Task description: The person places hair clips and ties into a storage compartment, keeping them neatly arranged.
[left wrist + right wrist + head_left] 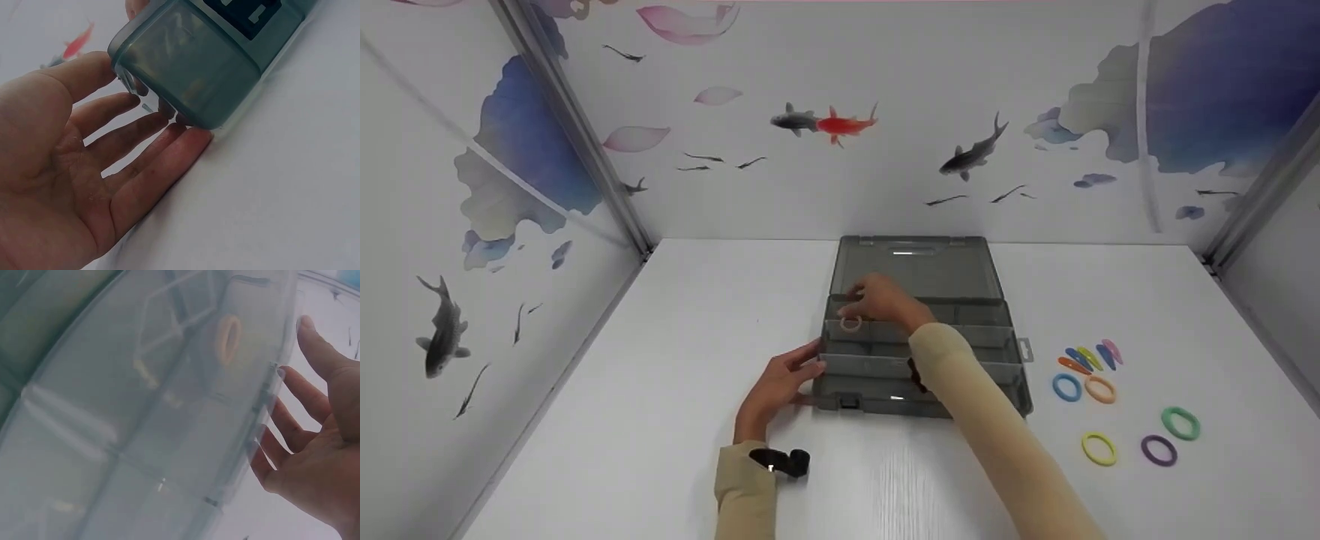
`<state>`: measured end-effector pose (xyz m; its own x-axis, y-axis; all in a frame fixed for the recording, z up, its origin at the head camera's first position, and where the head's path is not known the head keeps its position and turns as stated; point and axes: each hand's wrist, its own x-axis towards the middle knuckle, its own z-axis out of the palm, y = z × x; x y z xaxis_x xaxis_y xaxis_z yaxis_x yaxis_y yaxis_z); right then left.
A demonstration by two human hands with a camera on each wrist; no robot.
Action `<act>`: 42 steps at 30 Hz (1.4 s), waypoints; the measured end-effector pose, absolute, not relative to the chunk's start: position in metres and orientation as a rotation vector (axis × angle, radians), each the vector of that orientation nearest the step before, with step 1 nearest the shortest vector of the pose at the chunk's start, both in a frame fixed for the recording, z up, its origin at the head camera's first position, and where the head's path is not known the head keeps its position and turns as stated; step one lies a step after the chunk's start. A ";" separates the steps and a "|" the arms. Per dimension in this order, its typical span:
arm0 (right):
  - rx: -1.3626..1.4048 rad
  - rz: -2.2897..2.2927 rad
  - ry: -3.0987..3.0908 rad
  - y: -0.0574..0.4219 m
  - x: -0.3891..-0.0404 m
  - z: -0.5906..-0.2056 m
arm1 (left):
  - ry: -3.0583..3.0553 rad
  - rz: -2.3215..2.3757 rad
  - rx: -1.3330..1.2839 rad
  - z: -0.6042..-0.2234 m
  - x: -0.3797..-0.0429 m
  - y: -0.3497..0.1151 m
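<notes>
A grey translucent compartment box (877, 405) stands with its lid (915, 266) folded back. My left hand (780, 386) holds its left side, thumb at the rim; in the left wrist view the fingers reach round the corner. Above the left end of the back row is my right hand (881, 300). A pale orange ring-shaped hair tie (851, 324) shows below its fingers. In the right wrist view this hair tie (229, 340) shows through the clear plastic, apart from the fingers, which are spread near the box's edge.
To the right of the box lie several coloured snap hair clips (1086, 356). Nearer me are a blue hair tie (1066, 375), an orange one (1101, 379), a yellow one (1099, 436), a purple one (1146, 459) and a green one (1170, 431). Printed walls stand behind and beside the table.
</notes>
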<state>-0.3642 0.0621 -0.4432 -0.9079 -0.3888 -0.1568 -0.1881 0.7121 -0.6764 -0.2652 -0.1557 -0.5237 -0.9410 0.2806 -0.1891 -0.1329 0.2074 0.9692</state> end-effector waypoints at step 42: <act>-0.885 -1.267 2.696 0.214 -0.241 -0.410 | 2.197 1.777 0.123 -0.523 -0.264 -0.154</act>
<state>-0.2410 0.2140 -0.4103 -0.8371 -0.5082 0.2025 -0.4802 0.5053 -0.7170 -0.2643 -0.1539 -0.5235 -0.9479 0.2589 -0.1858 -0.1276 0.2260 0.9657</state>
